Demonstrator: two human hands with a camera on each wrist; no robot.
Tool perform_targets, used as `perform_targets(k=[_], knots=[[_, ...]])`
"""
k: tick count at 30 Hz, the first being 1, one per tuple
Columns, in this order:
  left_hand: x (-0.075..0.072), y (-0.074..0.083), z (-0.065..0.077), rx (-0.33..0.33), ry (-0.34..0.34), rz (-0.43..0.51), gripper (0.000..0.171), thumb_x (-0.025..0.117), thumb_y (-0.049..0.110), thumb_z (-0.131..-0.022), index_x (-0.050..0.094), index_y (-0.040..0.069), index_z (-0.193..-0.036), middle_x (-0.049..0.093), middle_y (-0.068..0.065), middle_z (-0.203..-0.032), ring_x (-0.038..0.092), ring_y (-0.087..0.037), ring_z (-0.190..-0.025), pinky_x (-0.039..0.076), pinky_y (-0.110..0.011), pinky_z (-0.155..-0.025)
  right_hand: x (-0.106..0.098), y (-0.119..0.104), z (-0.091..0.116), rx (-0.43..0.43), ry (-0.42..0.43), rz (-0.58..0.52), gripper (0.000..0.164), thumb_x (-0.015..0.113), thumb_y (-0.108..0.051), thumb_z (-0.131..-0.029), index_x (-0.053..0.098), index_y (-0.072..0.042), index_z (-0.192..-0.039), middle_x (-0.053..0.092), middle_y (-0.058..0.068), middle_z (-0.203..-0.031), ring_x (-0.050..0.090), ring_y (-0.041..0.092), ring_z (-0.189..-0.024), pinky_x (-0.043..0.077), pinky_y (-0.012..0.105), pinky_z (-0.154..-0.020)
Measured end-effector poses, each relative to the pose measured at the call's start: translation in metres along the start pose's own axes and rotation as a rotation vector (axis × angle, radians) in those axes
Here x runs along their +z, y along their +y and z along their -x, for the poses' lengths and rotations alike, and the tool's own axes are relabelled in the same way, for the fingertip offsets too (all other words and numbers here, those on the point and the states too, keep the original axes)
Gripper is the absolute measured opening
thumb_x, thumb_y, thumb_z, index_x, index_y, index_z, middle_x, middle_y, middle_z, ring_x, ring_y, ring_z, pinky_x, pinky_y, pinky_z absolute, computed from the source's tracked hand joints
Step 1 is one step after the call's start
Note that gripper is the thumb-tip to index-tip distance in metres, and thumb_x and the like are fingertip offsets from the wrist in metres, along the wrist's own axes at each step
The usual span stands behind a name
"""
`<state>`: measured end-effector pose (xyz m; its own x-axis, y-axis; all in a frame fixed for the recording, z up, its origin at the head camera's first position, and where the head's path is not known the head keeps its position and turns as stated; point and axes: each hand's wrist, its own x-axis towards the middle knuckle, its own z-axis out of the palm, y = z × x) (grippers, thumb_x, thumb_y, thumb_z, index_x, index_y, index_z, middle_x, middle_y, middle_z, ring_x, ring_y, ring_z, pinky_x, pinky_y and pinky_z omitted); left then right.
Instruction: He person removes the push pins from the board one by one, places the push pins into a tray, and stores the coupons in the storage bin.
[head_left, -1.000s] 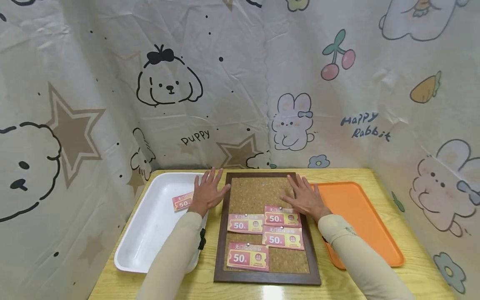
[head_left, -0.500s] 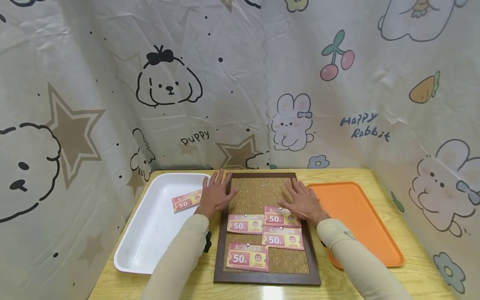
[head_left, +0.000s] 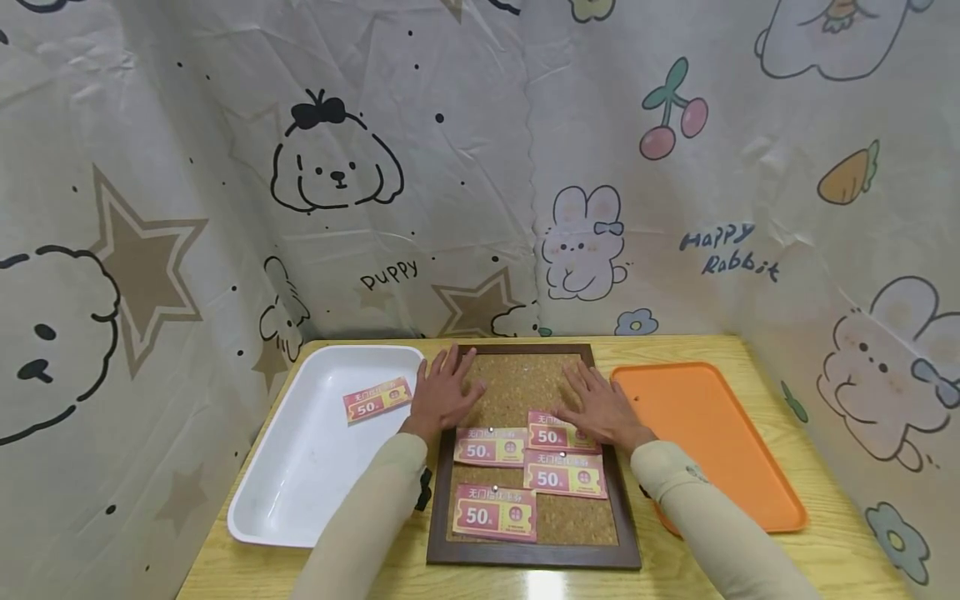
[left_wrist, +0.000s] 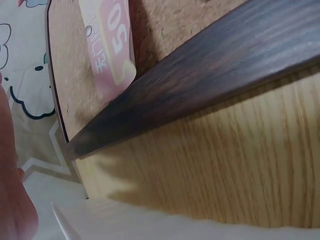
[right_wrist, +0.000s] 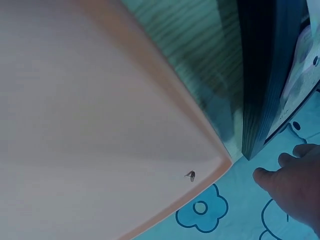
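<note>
A cork board (head_left: 517,392) in a dark wooden frame (head_left: 534,557) lies mid-table, with several pink-and-yellow coupons (head_left: 491,448) fixed to it by small pins. My left hand (head_left: 444,400), fingers spread and holding nothing, is over the board's upper left edge. Opposite it, my right hand (head_left: 603,412) spreads its fingers over the upper right edge and overlaps part of the top right coupon (head_left: 546,437). In the left wrist view, one pinned coupon (left_wrist: 111,52) has an end lifting from the cork near the frame.
To the left stands a white tray (head_left: 277,492) holding one loose coupon (head_left: 377,401). An orange tray (head_left: 720,433) is on the right, with one silver thumbtack (right_wrist: 191,175) near its far corner. A patterned curtain (head_left: 480,167) hangs behind and beside the wooden table (head_left: 847,567).
My left hand has moved right, from over the white tray to the board's edge, uncovering the loose coupon. My right hand has shifted slightly left and nearer, uncovering the thumbtack in the orange tray.
</note>
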<state>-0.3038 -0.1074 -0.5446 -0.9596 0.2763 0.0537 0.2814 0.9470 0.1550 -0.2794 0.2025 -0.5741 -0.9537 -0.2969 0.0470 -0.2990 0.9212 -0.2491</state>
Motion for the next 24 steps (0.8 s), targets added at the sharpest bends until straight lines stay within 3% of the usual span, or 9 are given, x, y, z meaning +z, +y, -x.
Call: perform_targets(k=[7,14,24], knots=[[0.014,0.004,0.0,0.023,0.018,0.017,0.069,0.032,0.063,-0.095,0.02,0.03,-0.155,0.016,-0.007,-0.163,0.019,-0.029,-0.149,0.012,-0.057,-0.117,0.004,0.001,0.005,-0.018,-0.006,-0.017,0.088,0.046,-0.069,-0.088,0.023,-0.017,-0.155,0.018,0.016,-0.161,0.023,0.039,-0.146,0.018,0.064,-0.114],[0.014,0.013,0.005,0.067,-0.008,0.01,0.07,0.038,0.06,-0.095,0.022,0.027,-0.155,0.016,-0.008,-0.163,0.021,-0.031,-0.149,0.015,-0.056,-0.118,0.007,0.0,0.008,-0.057,-0.018,-0.038,0.086,0.052,-0.063,-0.089,0.024,-0.015,-0.154,0.023,0.018,-0.159,0.027,0.041,-0.144,0.024,0.059,-0.114],[0.022,0.025,0.01,0.136,0.007,0.0,0.068,0.04,0.059,-0.095,0.026,0.027,-0.154,0.027,-0.011,-0.159,0.026,-0.032,-0.146,0.022,-0.056,-0.115,0.014,0.003,0.011,-0.093,0.001,-0.048,0.084,0.054,-0.06,-0.089,0.026,-0.015,-0.154,0.027,0.018,-0.158,0.032,0.04,-0.142,0.027,0.058,-0.112]])
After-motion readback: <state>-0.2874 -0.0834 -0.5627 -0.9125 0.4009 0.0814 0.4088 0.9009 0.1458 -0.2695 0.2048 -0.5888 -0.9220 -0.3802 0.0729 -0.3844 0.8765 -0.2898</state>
